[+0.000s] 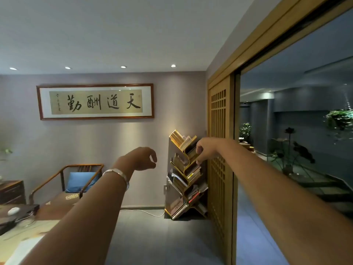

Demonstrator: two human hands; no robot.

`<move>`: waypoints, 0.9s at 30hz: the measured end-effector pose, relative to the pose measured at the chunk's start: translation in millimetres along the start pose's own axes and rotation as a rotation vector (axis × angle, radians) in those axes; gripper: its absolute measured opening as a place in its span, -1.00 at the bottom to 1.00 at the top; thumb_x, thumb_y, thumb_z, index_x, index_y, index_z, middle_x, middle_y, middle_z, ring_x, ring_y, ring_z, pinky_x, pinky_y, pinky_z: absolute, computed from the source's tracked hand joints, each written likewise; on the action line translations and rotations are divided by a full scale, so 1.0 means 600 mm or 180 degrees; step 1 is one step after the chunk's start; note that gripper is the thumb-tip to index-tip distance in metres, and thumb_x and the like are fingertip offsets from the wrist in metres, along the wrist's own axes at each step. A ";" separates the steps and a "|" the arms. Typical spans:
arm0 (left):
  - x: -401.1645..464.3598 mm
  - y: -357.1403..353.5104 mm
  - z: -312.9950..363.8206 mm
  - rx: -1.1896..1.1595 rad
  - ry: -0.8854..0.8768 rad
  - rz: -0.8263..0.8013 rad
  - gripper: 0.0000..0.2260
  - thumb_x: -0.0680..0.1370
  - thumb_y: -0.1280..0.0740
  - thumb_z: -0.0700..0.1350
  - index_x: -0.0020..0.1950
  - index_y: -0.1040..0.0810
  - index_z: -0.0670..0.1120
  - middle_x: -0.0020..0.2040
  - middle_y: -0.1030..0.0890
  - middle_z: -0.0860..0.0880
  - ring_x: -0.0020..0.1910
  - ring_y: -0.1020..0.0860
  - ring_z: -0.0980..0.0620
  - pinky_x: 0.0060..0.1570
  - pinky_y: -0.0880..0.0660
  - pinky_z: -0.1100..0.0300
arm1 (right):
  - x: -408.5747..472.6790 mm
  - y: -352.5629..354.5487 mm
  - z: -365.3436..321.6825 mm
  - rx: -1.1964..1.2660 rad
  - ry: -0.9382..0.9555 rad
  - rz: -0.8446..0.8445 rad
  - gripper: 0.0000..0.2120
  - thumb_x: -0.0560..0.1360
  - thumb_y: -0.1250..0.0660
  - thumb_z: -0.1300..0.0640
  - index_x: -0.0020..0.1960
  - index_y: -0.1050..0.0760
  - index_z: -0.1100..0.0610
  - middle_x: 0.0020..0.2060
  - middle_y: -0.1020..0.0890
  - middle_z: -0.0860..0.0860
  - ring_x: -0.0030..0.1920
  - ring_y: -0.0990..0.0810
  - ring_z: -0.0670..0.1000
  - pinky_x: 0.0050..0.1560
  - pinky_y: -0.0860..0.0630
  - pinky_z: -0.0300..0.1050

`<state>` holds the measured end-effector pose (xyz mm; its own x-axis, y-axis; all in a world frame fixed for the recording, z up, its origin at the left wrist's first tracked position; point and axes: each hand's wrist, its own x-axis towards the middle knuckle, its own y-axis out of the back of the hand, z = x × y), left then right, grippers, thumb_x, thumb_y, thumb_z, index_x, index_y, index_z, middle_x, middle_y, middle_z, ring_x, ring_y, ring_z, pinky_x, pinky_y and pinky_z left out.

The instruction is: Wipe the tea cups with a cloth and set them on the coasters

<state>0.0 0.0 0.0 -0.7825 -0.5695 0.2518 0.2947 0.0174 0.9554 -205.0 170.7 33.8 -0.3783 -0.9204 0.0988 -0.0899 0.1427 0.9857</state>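
No tea cup, cloth or coaster shows in the head view. Both my arms are stretched out in front of me at chest height. My left hand (142, 158) hangs limp from the wrist with the fingers loosely curled and nothing in it; a silver bracelet (117, 175) sits on that wrist. My right hand (205, 150) is further right, fingers bent downward and apart, also holding nothing. It appears in front of the bookshelf, and I cannot tell whether it touches it.
A tree-shaped bookshelf (186, 176) full of books stands against the far wall beside a wooden lattice door (219, 150). A wooden armchair (76, 180) with a blue cushion is at the left, behind a table corner (21, 226). Grey floor lies ahead.
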 end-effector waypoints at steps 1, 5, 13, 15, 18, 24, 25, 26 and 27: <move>0.030 -0.010 -0.007 -0.0025 0.0025 -0.0041 -0.80 0.55 -0.40 -0.11 0.16 -0.60 -0.06 0.22 -0.60 -0.10 0.20 -0.54 -0.10 0.20 -0.45 0.10 | 0.033 -0.003 0.009 0.0019 0.0029 -0.0008 -0.61 0.41 -0.44 0.03 0.18 -0.54 0.17 0.08 -0.60 0.12 0.08 -0.58 0.09 -0.16 -0.47 -0.23; 0.174 -0.042 -0.046 -0.0012 0.0221 -0.0090 -0.78 0.54 -0.40 -0.09 0.18 -0.59 -0.04 0.25 -0.57 -0.09 0.22 -0.53 -0.10 0.19 -0.45 0.10 | 0.176 -0.006 0.057 0.0011 0.0061 -0.0052 -0.60 0.42 -0.43 0.05 0.22 -0.51 0.13 0.09 -0.59 0.08 0.07 -0.57 0.06 -0.16 -0.48 -0.23; 0.417 -0.078 -0.127 0.0105 0.0430 -0.0256 -0.79 0.50 -0.44 -0.06 0.13 -0.62 0.00 0.20 -0.60 -0.06 0.19 -0.54 -0.07 0.17 -0.46 0.12 | 0.435 -0.020 0.113 0.0104 0.0267 -0.0155 -0.65 0.47 -0.39 0.04 0.20 -0.51 0.16 0.10 -0.59 0.12 0.08 -0.57 0.09 0.00 -0.52 -0.12; 0.466 -0.090 -0.154 0.0131 0.0535 -0.0341 -0.78 0.50 -0.44 -0.05 0.13 -0.63 0.01 0.19 -0.60 -0.06 0.18 -0.55 -0.07 0.20 -0.48 0.09 | 0.495 -0.043 0.115 0.0097 0.0351 -0.0287 -0.64 0.48 -0.38 0.05 0.22 -0.49 0.16 0.14 -0.57 0.12 0.11 -0.55 0.10 -0.07 -0.47 -0.18; 0.544 -0.105 -0.199 0.0147 0.0633 -0.0357 -0.78 0.50 -0.44 -0.04 0.14 -0.62 0.02 0.19 -0.59 -0.04 0.19 -0.54 -0.07 0.22 -0.48 0.07 | 0.592 -0.064 0.118 0.0117 0.0414 -0.0293 -0.57 0.47 -0.40 0.03 0.27 -0.45 0.17 0.18 -0.55 0.12 0.14 -0.54 0.10 0.02 -0.48 -0.13; 0.725 -0.140 -0.313 0.0085 0.0679 -0.0316 -0.79 0.50 -0.43 -0.05 0.12 -0.63 0.02 0.19 -0.59 -0.03 0.19 -0.54 -0.06 0.25 -0.47 0.04 | 0.802 -0.086 0.119 0.0057 0.0499 -0.0290 -0.51 0.46 -0.41 0.00 0.31 -0.42 0.16 0.24 -0.52 0.12 0.17 -0.53 0.10 -0.04 -0.47 -0.16; 0.759 -0.144 -0.335 0.0075 0.0665 -0.0316 -0.79 0.50 -0.43 -0.05 0.13 -0.63 0.01 0.19 -0.59 -0.03 0.19 -0.54 -0.06 0.24 -0.47 0.06 | 0.841 -0.087 0.119 0.0017 0.0505 -0.0276 -0.52 0.45 -0.41 0.00 0.30 -0.43 0.16 0.25 -0.51 0.11 0.18 -0.51 0.10 -0.08 -0.43 -0.18; 0.794 -0.147 -0.357 0.0072 0.0659 -0.0307 -0.78 0.50 -0.43 -0.06 0.14 -0.62 0.00 0.20 -0.58 -0.04 0.19 -0.54 -0.06 0.23 -0.47 0.07 | 0.882 -0.086 0.119 -0.0027 0.0491 -0.0246 -0.52 0.45 -0.42 0.00 0.30 -0.43 0.15 0.25 -0.51 0.10 0.18 -0.50 0.09 -0.10 -0.40 -0.18; 0.830 -0.148 -0.381 0.0066 0.0654 -0.0281 -0.77 0.51 -0.43 -0.06 0.15 -0.63 0.00 0.20 -0.58 -0.04 0.20 -0.53 -0.06 0.22 -0.47 0.09 | 0.925 -0.084 0.119 -0.0060 0.0479 -0.0203 -0.52 0.44 -0.42 -0.02 0.29 -0.44 0.15 0.25 -0.51 0.09 0.19 -0.50 0.09 -0.07 -0.41 -0.17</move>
<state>-290.5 -473.4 5.5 -0.6759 -0.7250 0.1322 0.2170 -0.0244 0.9759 -476.2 -321.1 29.2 -0.2300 -0.9717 0.0539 -0.0914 0.0768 0.9928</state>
